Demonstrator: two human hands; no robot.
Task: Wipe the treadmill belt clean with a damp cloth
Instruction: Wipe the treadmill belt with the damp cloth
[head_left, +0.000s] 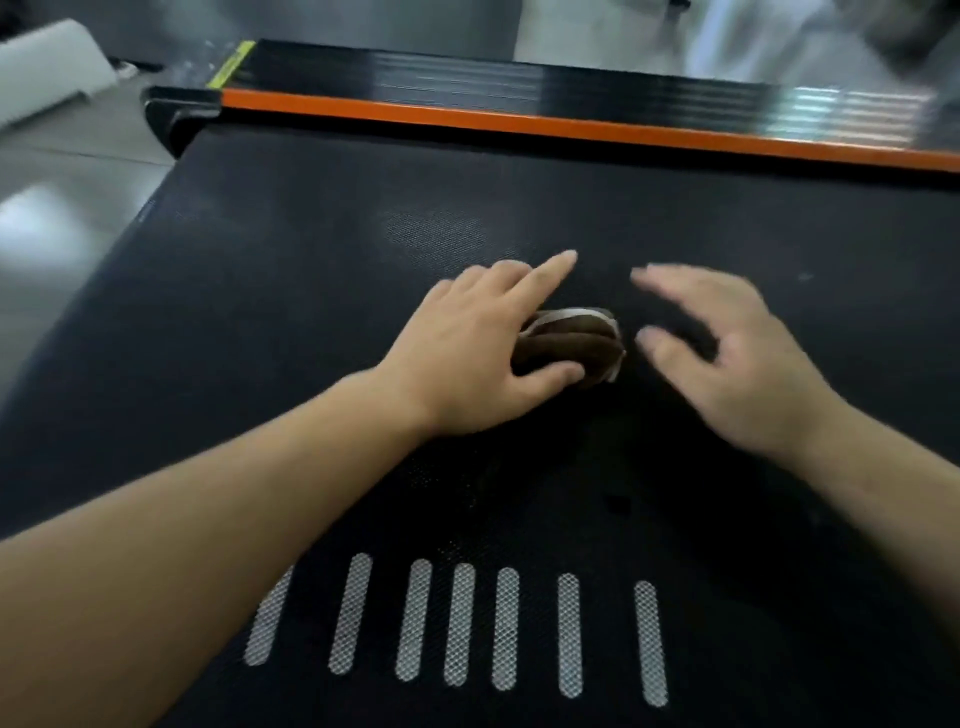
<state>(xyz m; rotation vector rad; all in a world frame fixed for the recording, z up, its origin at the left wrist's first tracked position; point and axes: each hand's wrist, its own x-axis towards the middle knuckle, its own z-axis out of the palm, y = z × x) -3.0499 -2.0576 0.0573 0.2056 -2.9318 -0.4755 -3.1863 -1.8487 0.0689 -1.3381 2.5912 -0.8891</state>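
A black textured treadmill belt (311, 270) fills most of the view. In its middle lies a small bunched brown cloth with a pale edge (576, 345). My left hand (488, 348) rests on the cloth's left part, fingers straight and spread, the thumb along its near side and the index finger pointing far. My right hand (737, 353) hovers just right of the cloth, blurred, fingers relaxed and holding nothing; it does not touch the cloth.
An orange strip and a glossy black side rail (519, 98) border the belt at the far side. White dashed bars (462, 629) mark the near belt. Grey floor (67, 208) lies to the left, with a white object (47, 62) at the top left.
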